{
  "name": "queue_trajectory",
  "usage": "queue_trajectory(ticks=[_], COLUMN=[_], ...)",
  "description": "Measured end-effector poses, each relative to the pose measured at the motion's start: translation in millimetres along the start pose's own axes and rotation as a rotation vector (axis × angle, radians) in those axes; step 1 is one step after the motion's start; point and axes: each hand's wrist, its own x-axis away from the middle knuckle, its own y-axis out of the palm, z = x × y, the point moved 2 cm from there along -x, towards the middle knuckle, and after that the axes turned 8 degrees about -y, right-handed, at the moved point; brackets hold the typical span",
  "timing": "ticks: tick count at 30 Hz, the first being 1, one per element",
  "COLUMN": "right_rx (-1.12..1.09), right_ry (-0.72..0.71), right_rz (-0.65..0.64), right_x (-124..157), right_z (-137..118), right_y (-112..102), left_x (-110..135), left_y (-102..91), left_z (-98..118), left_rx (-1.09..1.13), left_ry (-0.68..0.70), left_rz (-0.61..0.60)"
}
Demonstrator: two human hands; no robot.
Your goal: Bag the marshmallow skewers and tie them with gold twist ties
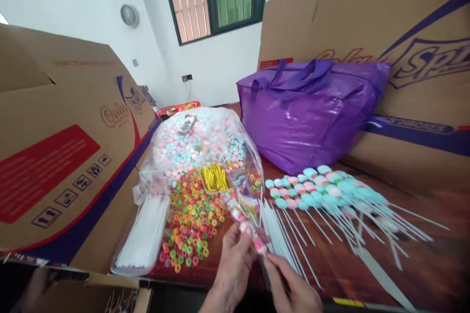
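My left hand (233, 266) is closed around a marshmallow skewer (259, 245) with pink and white pieces, which seems to be inside a clear wrapper. Its thumb presses on the upper part. Lower down, my right hand (293, 286) pinches the bottom end near the stick. The skewer tilts up to the left, toward gold twist ties (215, 177) and a printed pouch (242, 185). Loose fruit cereal rings (191, 215) lie left of my hands. To the right are bare white sticks (277, 227) and finished-looking skewers of blue and pink marshmallows (323, 188).
A large clear bag of marshmallows (183, 142) stands behind the cereal. At left lies a bundle of white sticks (143, 234) in a clear pack. A purple bag (304, 117) and cardboard boxes (55, 156) flank the table (414, 249). Below its edge sits an open carton (95, 293).
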Motion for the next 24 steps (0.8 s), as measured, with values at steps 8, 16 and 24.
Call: queue_trajectory(ticks=[8, 16, 24], right_rx=[-0.075, -0.195, -0.239], right_ry=[0.24, 0.347, 0.367], right_rz=[-0.277, -0.32, -0.444], right_x=[-9, -4, -21], right_z=[-34, -35, -39], right_y=[-9, 3, 13], left_x=[11, 23, 30], left_y=[-9.9, -13.7, -22.3], left_z=[25, 5, 19], left_rx=[-0.038, -0.053, -0.038], left_ry=[0.024, -0.063, 0.015], left_rz=[0.011, 0.031, 0.056])
